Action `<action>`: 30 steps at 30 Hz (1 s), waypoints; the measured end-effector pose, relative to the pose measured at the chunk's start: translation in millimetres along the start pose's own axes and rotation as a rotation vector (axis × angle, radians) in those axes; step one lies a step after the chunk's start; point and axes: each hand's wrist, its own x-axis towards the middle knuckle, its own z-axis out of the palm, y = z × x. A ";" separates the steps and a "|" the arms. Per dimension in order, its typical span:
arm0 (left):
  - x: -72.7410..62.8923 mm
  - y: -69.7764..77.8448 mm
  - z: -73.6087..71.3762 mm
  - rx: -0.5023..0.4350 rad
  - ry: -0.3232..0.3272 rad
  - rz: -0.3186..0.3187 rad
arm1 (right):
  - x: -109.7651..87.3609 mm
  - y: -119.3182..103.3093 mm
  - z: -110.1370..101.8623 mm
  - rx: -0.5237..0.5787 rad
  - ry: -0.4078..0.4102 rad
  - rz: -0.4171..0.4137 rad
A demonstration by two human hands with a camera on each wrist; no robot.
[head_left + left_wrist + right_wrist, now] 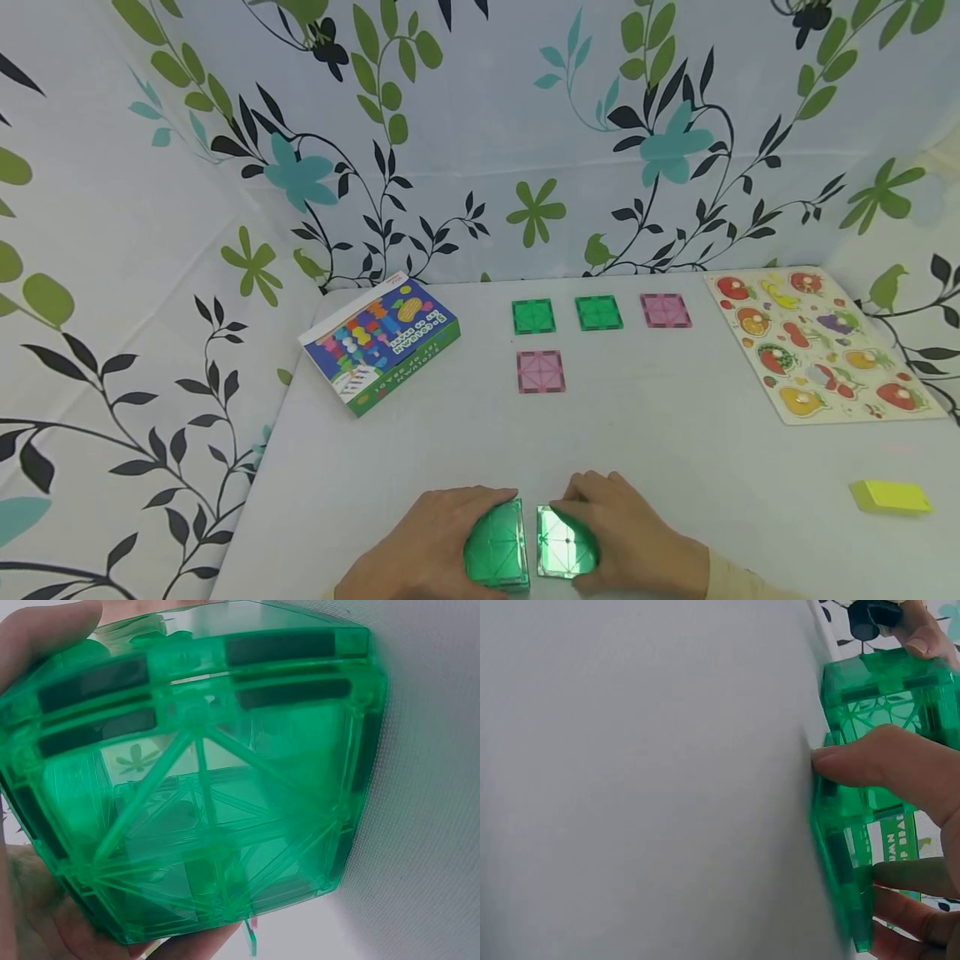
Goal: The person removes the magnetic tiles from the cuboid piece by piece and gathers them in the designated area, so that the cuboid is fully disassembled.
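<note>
Left fingers (480,500): gripping translucent green block (497,546) | right fingers (590,500): gripping green tiles (564,543) | printed box (386,337): contents hidden

A translucent green tile box (495,546), its faces ribbed, stood just beside, but apart from, a flatter green tile piece (564,546), its top glare-whitened.

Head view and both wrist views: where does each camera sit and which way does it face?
Head: on the person's head, forward and down over the white table; left hand and right hand show.
Left wrist: on that wrist, facing a translucent green plastic block; left hand partly shows.
Right wrist: on that wrist, along the table; both hands show.
Head and left wrist share the block.
</note>
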 end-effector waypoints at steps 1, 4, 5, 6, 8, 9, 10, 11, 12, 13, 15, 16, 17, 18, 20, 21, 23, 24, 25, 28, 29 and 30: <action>-0.1 0.2 -0.2 -0.005 -0.003 -0.005 | -0.3 0.6 -0.5 0.002 0.002 0.014; -0.1 1.2 -0.6 0.006 -0.010 -0.017 | -1.7 3.5 -3.6 -0.007 0.025 0.021; 0.0 1.4 -0.6 0.018 -0.010 -0.018 | -2.3 4.4 -5.3 -0.015 0.038 0.021; -0.1 1.5 -0.6 0.032 -0.010 -0.020 | -2.6 5.3 -7.7 -0.019 0.048 0.019; 0.1 1.6 -0.5 0.056 -0.010 -0.016 | -2.9 7.6 -13.4 -0.026 0.061 0.029; 0.1 1.4 -0.6 0.062 -0.009 -0.011 | -3.0 9.0 -16.6 -0.030 0.065 0.038; 0.3 1.2 -0.5 0.067 -0.008 -0.005 | -2.8 10.7 -19.7 -0.034 0.069 0.050; 0.3 0.9 -0.6 0.071 -0.006 -0.001 | -2.5 12.7 -23.2 -0.037 0.074 0.063; 0.4 0.7 -0.7 0.070 -0.007 0.000 | -1.8 15.3 -27.1 -0.039 0.079 0.074; 0.5 0.5 -0.9 0.068 -0.007 0.003 | -1.1 18.0 -31.1 -0.040 0.084 0.090; 0.8 0.4 -1.2 0.061 -0.012 0.001 | 1.0 25.6 -40.1 -0.046 0.103 0.106; 0.8 0.5 -1.5 0.059 -0.016 -0.003 | 2.9 30.1 -45.0 -0.048 0.112 0.112; 0.8 0.6 -1.9 0.054 -0.020 -0.008 | 5.0 34.9 -50.4 -0.047 0.123 0.114; 0.9 0.8 -2.1 0.048 -0.026 -0.014 | 7.5 40.3 -55.8 -0.050 0.134 0.115; 1.2 1.2 -2.7 0.038 -0.035 -0.021 | 12.9 52.3 -66.4 -0.062 0.156 0.109; 1.2 1.4 -2.9 0.031 -0.040 -0.026 | 16.0 58.6 -72.0 -0.067 0.162 0.108; 1.4 1.5 -3.1 0.022 -0.045 -0.027 | 23.0 72.2 -82.8 -0.073 0.171 0.103; 1.4 1.5 -3.1 0.019 -0.047 -0.026 | 26.5 79.8 -87.8 -0.074 0.173 0.098; 1.4 1.4 -3.1 0.019 -0.048 -0.025 | 30.4 87.9 -92.5 -0.072 0.171 0.094; 1.3 0.6 -2.8 0.021 -0.044 -0.017 | 42.7 114.4 -102.3 -0.060 0.156 0.085; 1.3 0.4 -2.7 0.021 -0.043 -0.016 | 46.6 123.4 -104.3 -0.056 0.144 0.086; 1.3 0.1 -2.7 0.019 -0.043 -0.018 | 50.3 131.6 -105.5 -0.051 0.131 0.090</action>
